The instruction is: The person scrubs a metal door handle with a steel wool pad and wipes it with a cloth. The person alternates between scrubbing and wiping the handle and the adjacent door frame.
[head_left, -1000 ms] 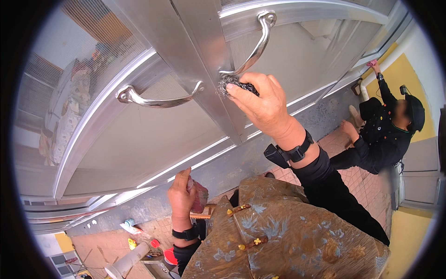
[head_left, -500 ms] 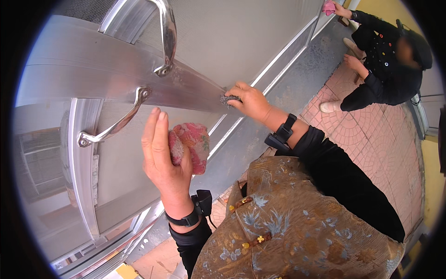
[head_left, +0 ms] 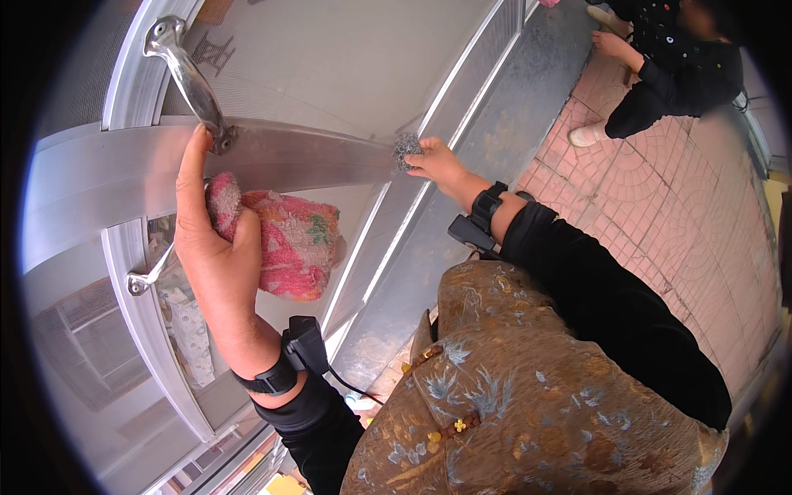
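Note:
My left hand (head_left: 213,256) is closed on a folded pink and red towelling cloth (head_left: 299,245), pinched between thumb and fingers. Its raised fingertip meets the lower end of a curved chrome handle (head_left: 195,89), touching it or just in front. A ball of grey steel wool (head_left: 405,153) is in the fingers of my right hand (head_left: 442,167). It lies against the far end of the door's wide silver metal rail (head_left: 318,154). Behind my left hand, a second chrome handle (head_left: 148,279) is partly hidden.
Pale panels and mesh (head_left: 330,66) fill the door around the rail. A grey sill (head_left: 495,107) runs along its foot, beside pink paving tiles (head_left: 610,206). Another person (head_left: 660,82) in dark clothes sits low at the upper right. My brown patterned garment (head_left: 528,379) fills the lower middle.
My left hand has moved left and up toward the upper handle with the cloth. The right hand has shifted slightly, showing more steel wool. The whole view has turned, and the other person appears higher.

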Demonstrator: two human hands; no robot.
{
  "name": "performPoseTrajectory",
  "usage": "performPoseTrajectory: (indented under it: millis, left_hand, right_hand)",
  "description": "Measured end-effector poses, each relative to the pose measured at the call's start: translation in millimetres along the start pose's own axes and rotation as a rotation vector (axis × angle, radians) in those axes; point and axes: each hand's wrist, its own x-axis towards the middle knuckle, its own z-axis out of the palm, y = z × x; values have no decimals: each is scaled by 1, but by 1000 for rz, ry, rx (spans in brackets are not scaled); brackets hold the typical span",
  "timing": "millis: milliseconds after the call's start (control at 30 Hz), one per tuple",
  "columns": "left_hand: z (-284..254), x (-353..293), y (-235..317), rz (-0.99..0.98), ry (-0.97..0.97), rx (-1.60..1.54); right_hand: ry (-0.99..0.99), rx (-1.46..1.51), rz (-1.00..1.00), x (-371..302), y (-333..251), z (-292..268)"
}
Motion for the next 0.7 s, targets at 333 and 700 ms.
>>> performPoseTrajectory:
  millis: [333, 700]
  left_hand:
    - [2, 4, -3, -6, -30, -168]
    - [1, 11, -8, 27, -56, -215]
  right_hand:
    - [-88, -93, -201, -52, -54, 56]
    - [55, -277, -402, -39, -38, 52]
